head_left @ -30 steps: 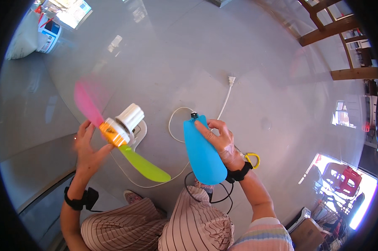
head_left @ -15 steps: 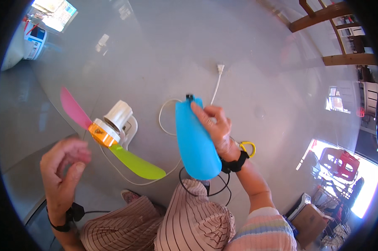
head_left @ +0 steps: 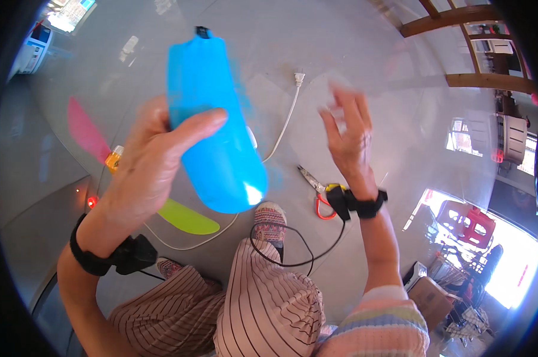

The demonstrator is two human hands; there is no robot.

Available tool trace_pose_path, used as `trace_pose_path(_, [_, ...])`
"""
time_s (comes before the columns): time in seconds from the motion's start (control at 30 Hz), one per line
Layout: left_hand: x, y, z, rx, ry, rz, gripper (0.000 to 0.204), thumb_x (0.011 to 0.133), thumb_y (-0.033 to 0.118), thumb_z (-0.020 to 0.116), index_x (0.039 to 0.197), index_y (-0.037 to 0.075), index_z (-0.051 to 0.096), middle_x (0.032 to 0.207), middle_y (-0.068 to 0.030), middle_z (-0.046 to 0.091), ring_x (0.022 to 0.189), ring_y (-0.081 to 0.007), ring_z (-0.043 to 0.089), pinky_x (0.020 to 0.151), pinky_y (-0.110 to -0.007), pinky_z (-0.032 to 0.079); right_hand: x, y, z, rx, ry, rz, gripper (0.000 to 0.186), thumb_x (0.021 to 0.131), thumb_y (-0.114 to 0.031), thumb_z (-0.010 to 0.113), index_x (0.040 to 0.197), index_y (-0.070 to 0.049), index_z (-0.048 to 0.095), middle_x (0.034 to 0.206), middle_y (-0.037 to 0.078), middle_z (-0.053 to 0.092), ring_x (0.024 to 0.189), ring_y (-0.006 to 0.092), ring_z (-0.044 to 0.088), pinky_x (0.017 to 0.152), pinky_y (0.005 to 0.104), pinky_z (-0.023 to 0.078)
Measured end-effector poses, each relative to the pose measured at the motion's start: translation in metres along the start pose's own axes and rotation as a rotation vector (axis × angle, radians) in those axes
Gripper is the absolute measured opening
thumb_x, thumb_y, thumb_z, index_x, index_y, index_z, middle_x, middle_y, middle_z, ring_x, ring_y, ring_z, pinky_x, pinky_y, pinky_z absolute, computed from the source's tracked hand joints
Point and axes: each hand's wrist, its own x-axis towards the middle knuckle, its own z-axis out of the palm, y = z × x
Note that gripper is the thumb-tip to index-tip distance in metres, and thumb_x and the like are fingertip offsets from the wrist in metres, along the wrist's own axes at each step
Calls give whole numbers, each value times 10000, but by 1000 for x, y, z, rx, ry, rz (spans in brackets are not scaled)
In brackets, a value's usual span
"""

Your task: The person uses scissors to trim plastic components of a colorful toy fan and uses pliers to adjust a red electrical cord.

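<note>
A blue fan blade [head_left: 224, 169] with a small black clip at its top end is held up in my left hand [head_left: 150, 157], thumb across its face and fingers behind it. To the right, my right hand [head_left: 351, 134] is raised above the floor, fingers apart and slightly blurred, with nothing in it. Below my left hand lies a fan with a pink blade [head_left: 87, 131], a green blade [head_left: 188, 218] and an orange hub [head_left: 113, 159]. My hand and the blue blade hide most of the fan's white body.
Scissors [head_left: 312, 180] with red and yellow handles lie on the grey floor near my right wrist. A white cord ends in a plug [head_left: 299, 78] ahead. Black cables run from my wrist straps. A cardboard box [head_left: 431, 297] and clutter stand at lower right; wooden beams [head_left: 453, 18] at upper right.
The blue blade has passed from my right hand to my left and moved up and to the left. My right hand has opened and moved to the right and up, uncovering the scissors.
</note>
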Motion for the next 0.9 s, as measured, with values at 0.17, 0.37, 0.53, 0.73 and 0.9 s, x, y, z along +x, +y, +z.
trace_pose_path(0.17, [-5,12,-9,267,99,35,161,822,173,597,844,13,594,764,-27,612,651,-84,567,613,-246,469,-187,101,-50,-472,-694,393,300,641,-50,610,935,-40,550,912,166,529,836,350,540,697,442,458])
trace_pose_path(0.37, [3,-21,-18,31,-136,30,170,809,143,610,911,8,612,812,-35,631,716,-99,581,681,-260,484,-218,98,-32,-304,-510,478,423,594,-68,684,963,-33,481,872,157,565,797,367,556,697,450,447])
trace_pose_path(0.53, [4,-24,-26,-72,-239,-26,219,792,120,630,979,12,595,894,-55,626,814,-120,582,767,-286,471,-204,101,-23,-345,-684,469,402,582,-174,654,922,-31,494,806,156,588,714,353,575,648,411,462])
trace_pose_path(0.73, [-3,-20,-22,-69,-230,-109,345,754,47,651,1069,23,513,922,-34,602,841,-114,581,787,-289,480,-162,49,-28,486,-352,917,356,664,-231,674,846,12,488,686,79,527,584,188,543,567,333,446])
trace_pose_path(0.9, [-5,-18,-21,-71,-279,-102,352,765,63,645,1083,16,502,941,-45,602,840,-119,583,782,-291,481,-86,5,-40,560,-504,728,522,712,-414,675,913,18,461,737,70,506,654,170,509,605,324,436])
